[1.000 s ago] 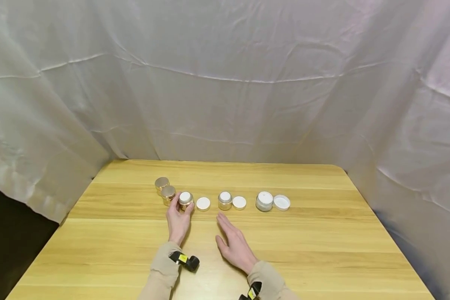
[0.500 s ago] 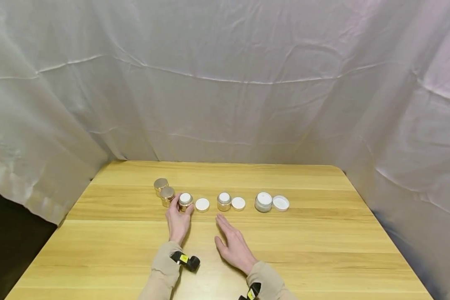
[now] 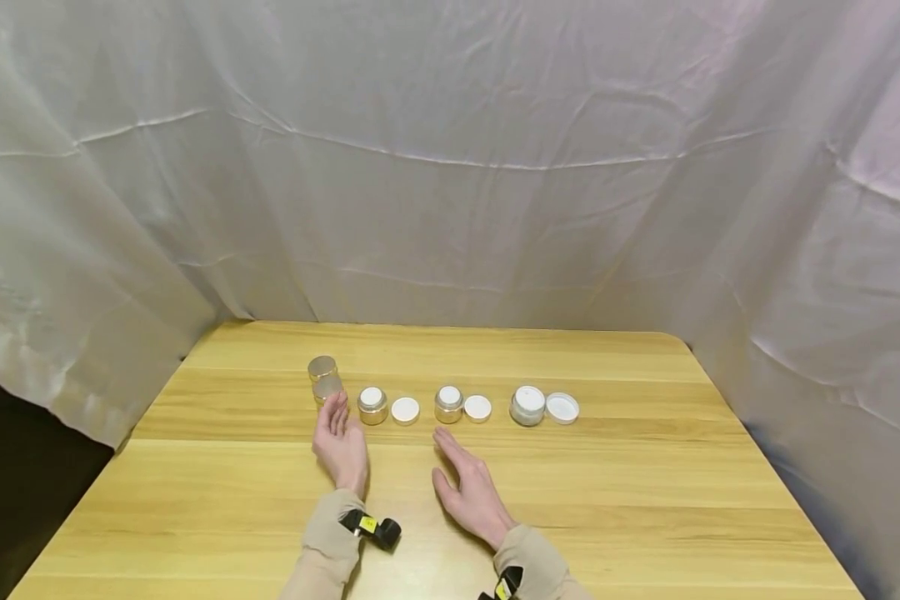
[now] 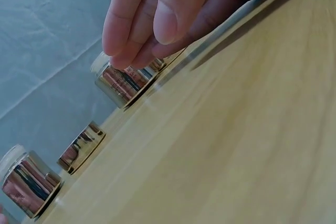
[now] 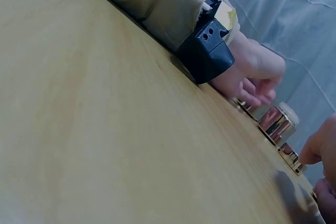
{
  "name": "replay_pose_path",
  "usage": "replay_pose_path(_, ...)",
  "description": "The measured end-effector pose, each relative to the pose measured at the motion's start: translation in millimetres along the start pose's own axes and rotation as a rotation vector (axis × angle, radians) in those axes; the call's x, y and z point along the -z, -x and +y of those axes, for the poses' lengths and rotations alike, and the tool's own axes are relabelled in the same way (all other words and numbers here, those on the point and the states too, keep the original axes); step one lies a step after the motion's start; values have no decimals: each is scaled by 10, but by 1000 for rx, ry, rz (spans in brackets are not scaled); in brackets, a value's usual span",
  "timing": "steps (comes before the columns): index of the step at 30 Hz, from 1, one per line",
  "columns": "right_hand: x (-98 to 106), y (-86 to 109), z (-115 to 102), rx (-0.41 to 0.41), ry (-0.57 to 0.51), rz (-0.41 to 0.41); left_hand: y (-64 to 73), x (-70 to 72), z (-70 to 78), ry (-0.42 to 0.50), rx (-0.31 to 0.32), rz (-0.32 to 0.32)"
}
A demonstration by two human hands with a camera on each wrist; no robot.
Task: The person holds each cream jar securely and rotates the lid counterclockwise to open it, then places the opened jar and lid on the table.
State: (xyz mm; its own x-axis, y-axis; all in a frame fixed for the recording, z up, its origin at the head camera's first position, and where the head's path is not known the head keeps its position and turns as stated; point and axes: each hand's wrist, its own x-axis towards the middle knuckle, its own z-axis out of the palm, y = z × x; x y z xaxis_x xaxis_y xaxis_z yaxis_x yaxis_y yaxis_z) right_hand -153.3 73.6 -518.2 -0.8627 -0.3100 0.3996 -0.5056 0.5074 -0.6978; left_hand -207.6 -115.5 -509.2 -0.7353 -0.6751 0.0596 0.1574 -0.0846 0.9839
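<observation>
In the head view my left hand (image 3: 342, 446) hovers over the table at the left, fingers loosely bent and holding nothing. Its fingertips overlap the nearer of two gold-lidded jars (image 3: 326, 387); the other lidded jar (image 3: 322, 367) stands just behind. To the right of that hand is an unlidded gold cream jar (image 3: 372, 407) showing a white top, with its upturned lid (image 3: 405, 410) alongside. My right hand (image 3: 472, 498) lies with fingers extended below a second unlidded gold jar (image 3: 448, 405) and its lid (image 3: 477, 408), holding nothing.
Farther right stand a wider clear jar (image 3: 528, 407) with white contents and its upturned white lid (image 3: 562, 407). All sit in a row on the wooden table (image 3: 607, 500). A grey curtain (image 3: 450, 208) hangs behind and at both sides.
My left hand has let go of the leftmost unlidded jar and moved left to the nearer gold-lidded jar. The right hand has stayed in place.
</observation>
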Motion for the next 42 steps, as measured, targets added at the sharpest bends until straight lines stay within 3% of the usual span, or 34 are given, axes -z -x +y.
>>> replay_pose_path(4, 12, -2, -12, -7, 1, 1, -16, -19, 10, -6, -110, 148)
replay_pose_path(7, 15, -6, -14, -9, -2, 1, -62, 9, -2, -103, -188, 177)
replay_pose_path(10, 14, -10, -12, -11, -8, 2, -146, 58, -19, -230, -236, 150)
replay_pose_path(14, 9, -13, -2, -12, -10, 11, -262, 114, -30, -393, -249, 72)
replay_pose_path(19, 7, -9, 0, -26, -17, 9, -369, 151, -33, -559, -238, 0)
replay_pose_path(24, 5, 0, -6, -29, -22, 7, -424, 178, -21, -696, -179, -59)
replay_pose_path(30, 6, -3, -11, -31, -27, 6, -438, 178, -23, -710, -146, -76)
replay_pose_path(42, 10, -1, -11, -27, -28, 16, -428, 176, -23, -694, -150, -62)
